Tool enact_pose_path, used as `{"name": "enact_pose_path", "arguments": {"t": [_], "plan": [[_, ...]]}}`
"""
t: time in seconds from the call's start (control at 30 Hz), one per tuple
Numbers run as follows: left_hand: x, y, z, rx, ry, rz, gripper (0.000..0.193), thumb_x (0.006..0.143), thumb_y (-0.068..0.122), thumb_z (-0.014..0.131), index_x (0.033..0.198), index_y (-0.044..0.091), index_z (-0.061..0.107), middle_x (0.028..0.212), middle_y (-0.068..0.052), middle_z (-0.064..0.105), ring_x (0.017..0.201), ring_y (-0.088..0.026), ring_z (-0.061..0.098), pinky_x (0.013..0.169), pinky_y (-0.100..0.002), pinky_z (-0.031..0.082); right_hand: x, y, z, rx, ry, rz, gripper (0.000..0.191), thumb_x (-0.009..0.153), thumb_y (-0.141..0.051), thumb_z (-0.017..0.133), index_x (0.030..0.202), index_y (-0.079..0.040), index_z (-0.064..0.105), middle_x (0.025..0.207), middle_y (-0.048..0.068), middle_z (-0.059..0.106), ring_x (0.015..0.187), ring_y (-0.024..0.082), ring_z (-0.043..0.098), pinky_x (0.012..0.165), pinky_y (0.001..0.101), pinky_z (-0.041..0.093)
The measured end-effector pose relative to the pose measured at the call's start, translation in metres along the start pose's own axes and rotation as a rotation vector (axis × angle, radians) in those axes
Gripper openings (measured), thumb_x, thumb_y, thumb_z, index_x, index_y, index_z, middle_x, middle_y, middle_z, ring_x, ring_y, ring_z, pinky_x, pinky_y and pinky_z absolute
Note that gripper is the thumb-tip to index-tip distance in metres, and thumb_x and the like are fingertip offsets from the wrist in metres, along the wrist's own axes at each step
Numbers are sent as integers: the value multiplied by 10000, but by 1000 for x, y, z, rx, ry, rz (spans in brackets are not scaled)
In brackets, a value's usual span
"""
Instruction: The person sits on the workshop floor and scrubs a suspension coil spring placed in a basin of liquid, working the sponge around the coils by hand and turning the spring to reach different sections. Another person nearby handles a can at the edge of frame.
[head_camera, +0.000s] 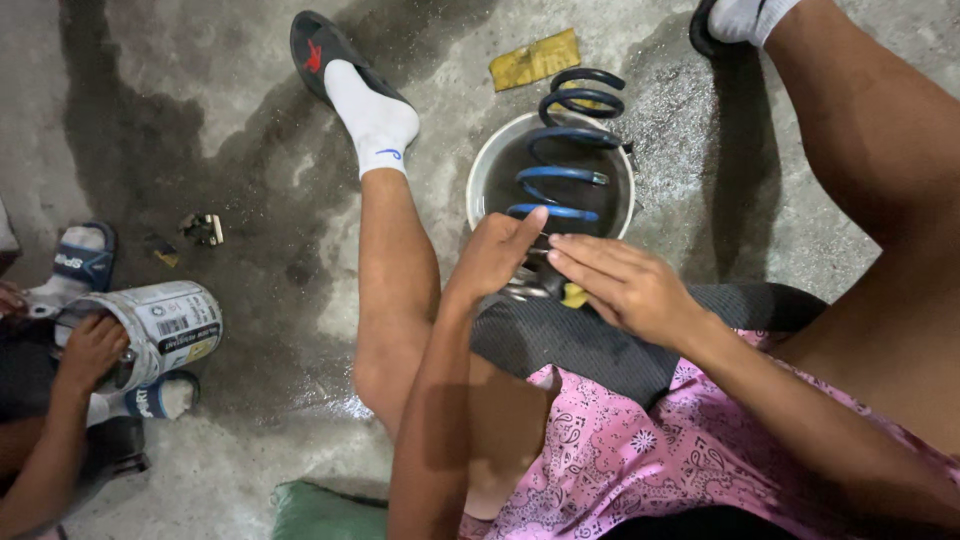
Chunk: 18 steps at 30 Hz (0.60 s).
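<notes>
The left hand and right hand meet over the near rim of a round metal basin on the wet concrete floor, where a blue coil spring stands tilted. Left fingers curl, perhaps pinching a small metal part; right fingers lie flat together, steadying it.

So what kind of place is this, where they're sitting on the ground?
Probably a small vehicle repair workshop: a stained concrete floor, a blue coil spring standing in a metal basin by the person's hands, and a co-worker holding a tin can.
</notes>
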<state>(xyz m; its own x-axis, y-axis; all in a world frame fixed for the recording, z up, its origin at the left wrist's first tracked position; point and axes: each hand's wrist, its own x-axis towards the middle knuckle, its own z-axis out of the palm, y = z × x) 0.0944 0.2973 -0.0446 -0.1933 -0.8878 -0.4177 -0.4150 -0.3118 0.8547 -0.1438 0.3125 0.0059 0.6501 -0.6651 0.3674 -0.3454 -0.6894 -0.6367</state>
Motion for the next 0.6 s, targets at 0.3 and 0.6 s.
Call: {"name": "enact_pose_path", "arguments": {"t": [0.3, 0.6], "plan": [[9, -33, 2, -266, 35, -113, 804, 1112, 667, 276, 580, 97, 474, 575, -11, 445, 566, -117, 433, 551, -315, 346, 16, -12, 13, -74, -12, 34, 590, 797, 41, 648, 1383, 13, 583, 1462, 182, 568, 1351, 339, 568, 1124, 440, 479], [10, -35, 18, -317, -34, -27, 819, 1031, 750, 28, 597, 125, 330, 567, 47, 323, 547, -112, 308, 547, -306, 254, 2, 7, -19, -58, -88, -23, 676, 736, 20, 615, 1410, -32, 582, 1483, 131, 568, 1386, 332, 539, 1092, 413, 476]]}}
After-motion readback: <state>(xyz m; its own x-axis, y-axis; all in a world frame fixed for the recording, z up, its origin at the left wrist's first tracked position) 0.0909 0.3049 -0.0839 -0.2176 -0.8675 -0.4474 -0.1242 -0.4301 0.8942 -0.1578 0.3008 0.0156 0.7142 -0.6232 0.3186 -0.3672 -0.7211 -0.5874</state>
